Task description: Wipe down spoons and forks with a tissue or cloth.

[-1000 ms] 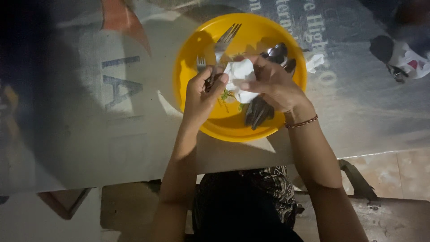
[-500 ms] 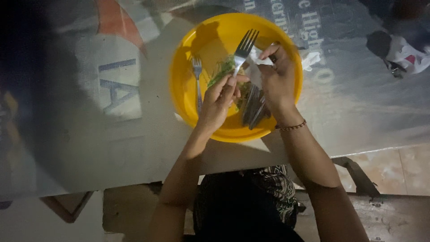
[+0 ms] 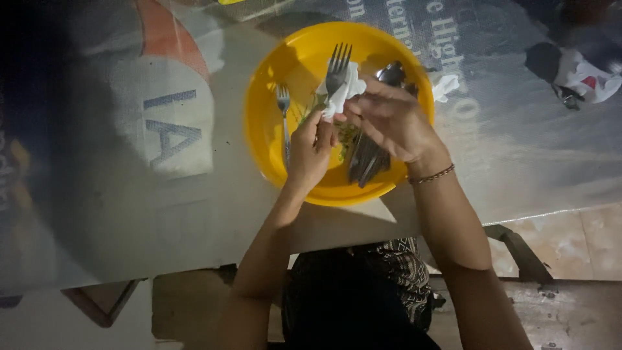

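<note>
Seen from above, a metal fork (image 3: 337,68) with four tines pointing toward the top of the frame is held over a yellow bowl (image 3: 272,78) at upper centre. The left hand (image 3: 311,152) is closed around its handle. The right hand (image 3: 392,120) pinches a crumpled white tissue (image 3: 346,91) against the fork's neck. A second fork (image 3: 284,120) and dark spoons (image 3: 366,159) lie in the bowl.

Prob. a home or small eatery wash-up spot, dimly lit: counter (image 3: 194,220) covered w/ printed banner sheeting (image 3: 505,129) under the hands, yellow plastic basin (image 3: 272,129) of cutlery (image 3: 366,159) right beneath them, tiled floor (image 3: 570,240) near the elbows.
</note>
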